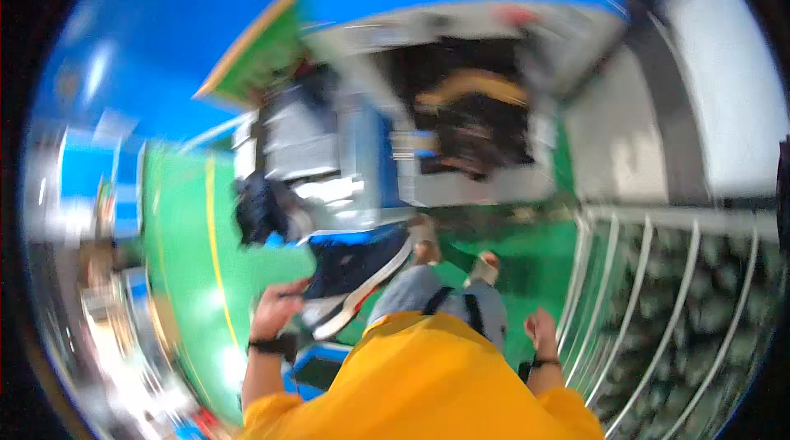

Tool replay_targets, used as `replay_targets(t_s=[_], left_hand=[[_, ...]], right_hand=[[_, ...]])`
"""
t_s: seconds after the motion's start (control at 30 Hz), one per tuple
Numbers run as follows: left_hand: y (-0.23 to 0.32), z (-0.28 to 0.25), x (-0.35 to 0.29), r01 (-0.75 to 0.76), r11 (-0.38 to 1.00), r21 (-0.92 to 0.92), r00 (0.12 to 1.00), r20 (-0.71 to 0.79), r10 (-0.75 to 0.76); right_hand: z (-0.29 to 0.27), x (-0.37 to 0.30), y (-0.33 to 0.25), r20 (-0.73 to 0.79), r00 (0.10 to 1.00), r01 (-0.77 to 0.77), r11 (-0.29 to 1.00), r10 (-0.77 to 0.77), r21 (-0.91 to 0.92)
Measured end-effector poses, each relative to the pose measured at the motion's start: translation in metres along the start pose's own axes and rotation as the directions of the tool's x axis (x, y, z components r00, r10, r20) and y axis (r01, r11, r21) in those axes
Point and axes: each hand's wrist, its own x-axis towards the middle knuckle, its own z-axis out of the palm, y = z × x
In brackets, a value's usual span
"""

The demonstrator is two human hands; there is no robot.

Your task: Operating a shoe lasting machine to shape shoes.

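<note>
Contact with the white railing (pixel 683 218) could hurt your right hand (pixel 541 330) if it swings outward; your left hand (pixel 276 312) is beside the dark, white-edged item (pixel 352 266), though I cannot tell either grip.

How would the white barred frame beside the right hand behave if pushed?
Probably stiff: the white barred frame has regular bars seemingly joined along the top. Likely heavy, if it holds the dark lumps showing between them.

A plain bright-yellow fabric top (pixel 448 386) fills 6 o'clock, its sleeves ending short at 7 and 5. Above it show grey-blue trousers (pixel 403 289) crossed by narrow dark strips (pixel 475 313). Black wristbands (pixel 277 346) circle both wrists, toward 7 and 5.
</note>
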Motion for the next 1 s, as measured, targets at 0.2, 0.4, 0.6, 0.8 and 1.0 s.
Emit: replay_targets(t_s=[0.2, 0.4, 0.6, 0.8, 1.0], left_hand=[[-0.027, -0.043, 0.106, -0.168, 0.772, 0.614, 0.957, -0.086, 0.277], [-0.073, -0.052, 0.159, 0.511, 0.513, 0.690, 0.758, -0.643, 0.110], [-0.084, -0.046, 0.125, 0.354, 0.674, 0.649, 0.704, -0.659, 0.265], [-0.107, 0.020, -0.054, 0.359, 0.859, 0.364, 0.611, -0.788, 0.078], [-0.144, 0.071, -0.278, 0.641, 0.736, 0.220, 0.387, -0.920, -0.061]], right_hand=[[0.058, -0.001, -0.025, 0.138, 0.974, -0.147, 0.967, 0.177, -0.208], [0.154, -0.002, -0.151, 0.284, 0.959, 0.163, 0.796, 0.012, -0.583], [0.292, 0.010, -0.221, 0.567, 0.813, 0.500, 0.338, 0.134, -0.797], [0.348, 0.023, -0.226, 0.713, 0.620, 0.749, 0.023, 0.326, -0.662], [0.344, 0.018, -0.201, 0.753, 0.456, 0.880, -0.115, 0.474, -0.461]])
